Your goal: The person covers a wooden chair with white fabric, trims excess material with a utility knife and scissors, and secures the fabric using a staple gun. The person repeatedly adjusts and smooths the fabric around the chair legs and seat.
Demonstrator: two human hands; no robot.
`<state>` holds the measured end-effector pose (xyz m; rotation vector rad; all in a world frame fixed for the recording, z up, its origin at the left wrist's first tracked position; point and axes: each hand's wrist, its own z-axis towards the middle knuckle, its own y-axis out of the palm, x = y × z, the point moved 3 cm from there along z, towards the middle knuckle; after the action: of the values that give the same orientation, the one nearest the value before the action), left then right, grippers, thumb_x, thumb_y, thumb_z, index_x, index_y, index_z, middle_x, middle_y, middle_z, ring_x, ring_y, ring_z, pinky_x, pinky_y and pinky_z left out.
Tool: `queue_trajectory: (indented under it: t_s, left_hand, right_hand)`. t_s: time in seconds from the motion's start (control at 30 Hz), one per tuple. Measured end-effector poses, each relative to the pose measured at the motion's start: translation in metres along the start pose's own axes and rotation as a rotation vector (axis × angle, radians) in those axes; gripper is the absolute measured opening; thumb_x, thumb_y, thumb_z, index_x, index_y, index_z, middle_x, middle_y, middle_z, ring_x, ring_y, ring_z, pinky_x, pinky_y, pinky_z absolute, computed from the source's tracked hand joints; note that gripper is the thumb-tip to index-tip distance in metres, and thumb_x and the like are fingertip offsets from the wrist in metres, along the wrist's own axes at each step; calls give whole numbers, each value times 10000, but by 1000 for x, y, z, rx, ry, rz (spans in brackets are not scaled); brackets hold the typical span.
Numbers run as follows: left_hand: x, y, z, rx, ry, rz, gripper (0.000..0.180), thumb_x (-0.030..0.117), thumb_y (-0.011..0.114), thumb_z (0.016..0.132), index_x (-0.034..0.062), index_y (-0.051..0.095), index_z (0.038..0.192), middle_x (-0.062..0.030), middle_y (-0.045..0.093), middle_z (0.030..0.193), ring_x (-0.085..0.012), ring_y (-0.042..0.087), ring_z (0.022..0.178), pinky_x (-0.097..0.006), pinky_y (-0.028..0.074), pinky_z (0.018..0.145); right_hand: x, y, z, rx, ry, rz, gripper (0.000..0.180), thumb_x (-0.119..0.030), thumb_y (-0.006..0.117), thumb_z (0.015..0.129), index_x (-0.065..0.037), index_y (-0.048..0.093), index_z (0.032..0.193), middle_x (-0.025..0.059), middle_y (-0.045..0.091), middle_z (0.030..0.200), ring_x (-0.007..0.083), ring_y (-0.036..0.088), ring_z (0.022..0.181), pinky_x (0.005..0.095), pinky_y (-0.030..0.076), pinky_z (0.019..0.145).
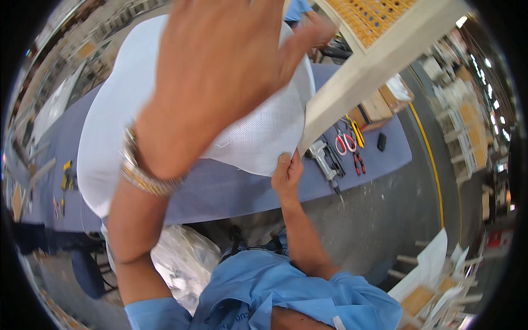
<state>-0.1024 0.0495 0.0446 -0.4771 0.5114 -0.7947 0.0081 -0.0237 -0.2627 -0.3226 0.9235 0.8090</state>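
Note:
A large sheet of white woven fabric (264,132) lies over a piece that I cannot fully see, with a loose thread on it. Beside it a pale wooden leg (352,91) slants up to the right, joined to a frame with yellow cane webbing (374,19). My right hand (287,173) pinches the fabric's near corner by the lower end of that leg. My left hand (220,66), a metal bracelet on its wrist, is raised close above the fabric, smeared by motion. Its thumb is spread out; the other fingertips run out of the picture.
The table (231,190) has a blue-grey cover. On its right lie an air staple gun (322,157), red-handled scissors (345,143), a yellow cutter (357,135), pliers (359,163) and cardboard boxes (374,110). A clear plastic bag (184,258) is below. Another person (297,10) is beyond.

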Motion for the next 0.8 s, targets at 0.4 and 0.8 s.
queue_trajectory:
  t_s: [0.4, 0.8]
  left_hand:
    - [44, 54, -25, -51, -290, 479, 604, 450, 489, 1007, 37, 439, 1445, -218, 444, 1484, -370, 388, 1402, -620, 218, 1144]
    - [55, 80, -52, -291, -397, 517, 578, 434, 448, 1020, 93, 399, 1484, -185, 420, 1517, -394, 331, 1437, -640, 234, 1134]
  right_hand:
    - [29, 12, -6, -197, 4, 286, 363, -259, 478, 1042, 100, 532, 1038, 74, 564, 737, 122, 495, 628, 267, 425, 565]
    - [29, 9, -11, -323, 72, 261, 399, -298, 492, 1033, 96, 545, 1064, 161, 632, 801, 239, 604, 676, 337, 469, 593]
